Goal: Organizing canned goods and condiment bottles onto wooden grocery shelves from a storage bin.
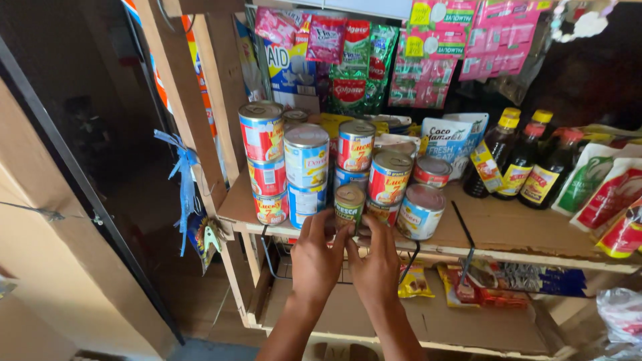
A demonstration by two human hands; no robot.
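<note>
Fingertips of both hands are hidden behind their backs. The left hand (315, 257) and right hand (374, 262) together clasp a small green can (349, 203) at the shelf's (495, 230) front edge.

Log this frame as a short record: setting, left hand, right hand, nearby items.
setting: wooden shelf stocked with goods
left hand: at the shelf's front edge, fingers on a small green can
right hand: beside the left, fingers at the same can
nearby: stacked cans, dark sauce bottles, hanging sachets
</note>
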